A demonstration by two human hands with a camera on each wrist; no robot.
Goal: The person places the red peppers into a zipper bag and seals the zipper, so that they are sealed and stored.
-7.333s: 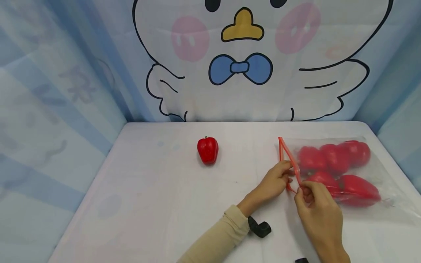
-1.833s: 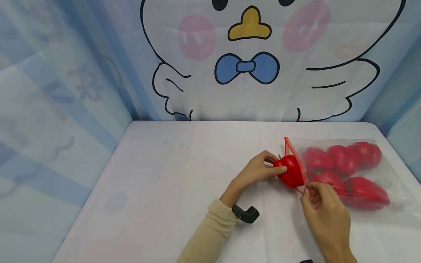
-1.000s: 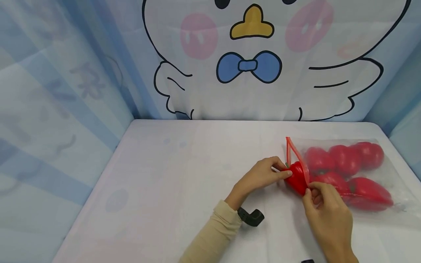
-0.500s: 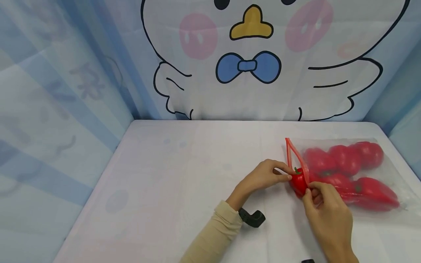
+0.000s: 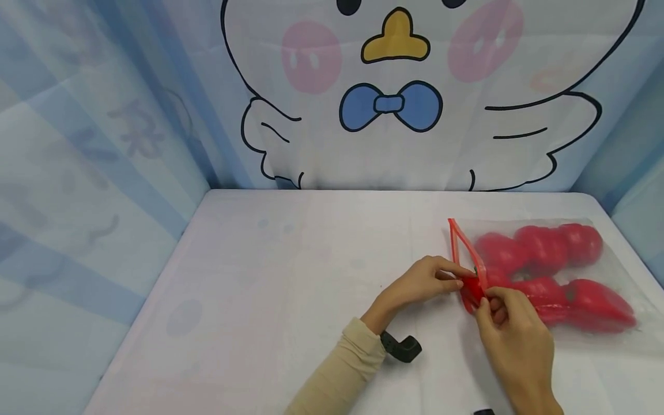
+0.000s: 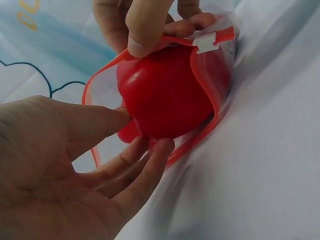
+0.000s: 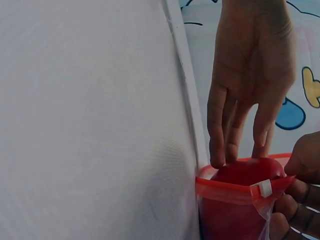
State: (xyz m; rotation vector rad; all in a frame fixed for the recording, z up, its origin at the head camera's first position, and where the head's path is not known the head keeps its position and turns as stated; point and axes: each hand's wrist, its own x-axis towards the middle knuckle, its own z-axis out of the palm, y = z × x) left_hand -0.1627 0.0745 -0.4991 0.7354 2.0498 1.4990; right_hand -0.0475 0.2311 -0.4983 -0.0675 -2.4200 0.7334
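A clear zip bag [image 5: 467, 244] with an orange-red rim lies at the table's right side, its mouth open toward the left. Several red bell peppers [image 5: 602, 305] show blurred through the plastic. In the left wrist view one red bell pepper [image 6: 165, 95] sits in the bag's mouth, mostly past the rim. My left hand [image 5: 430, 279] touches this pepper's outer end with thumb and fingertips, the fingers fairly straight. My right hand [image 5: 519, 340] pinches the near edge of the rim, close to the white slider [image 6: 205, 42].
The white table [image 5: 259, 323] runs up to a blue-and-white curtain [image 5: 384, 155] with a cartoon print at the back. More curtain hangs at both sides. A black band device [image 5: 402, 347] is on my left wrist.
The loose pepper moved from the table's back middle to the bag, then slid rightward through its mouth, pushed by my left hand. Peppers inside shifted right. My right hand kept hold of the rim.
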